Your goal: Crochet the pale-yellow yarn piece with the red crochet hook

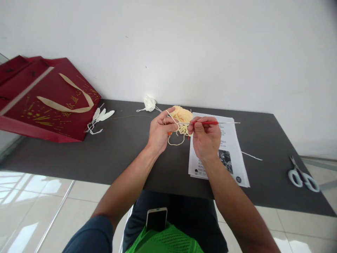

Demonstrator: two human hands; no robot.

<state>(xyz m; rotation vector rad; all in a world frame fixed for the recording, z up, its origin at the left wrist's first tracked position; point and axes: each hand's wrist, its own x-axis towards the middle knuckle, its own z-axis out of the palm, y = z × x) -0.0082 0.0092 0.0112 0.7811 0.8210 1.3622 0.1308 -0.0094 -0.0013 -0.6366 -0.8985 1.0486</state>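
Observation:
In my right hand [207,137] is a crochet hook [210,123] with a red grip, held level, its thin metal end reaching toward my left fingers. My left hand [159,131] pinches white yarn [171,117], which runs over the raised index finger to the hook's tip. Whatever stitches sit between the left thumb and fingers are too small to make out. Just behind both hands lies a pale yellow yarn ball [181,114], with loose yellow loops [183,130] in front of it. A white yarn ball [150,104] rests farther back, its strand leading to my left hand.
Printed sheets [231,140] lie under my right hand. Scissors [302,177] are at the right end of the dark table [113,147]. On the left stand a red paper bag [50,102] and small white crocheted pieces [101,115]. A phone [156,219] rests at my lap.

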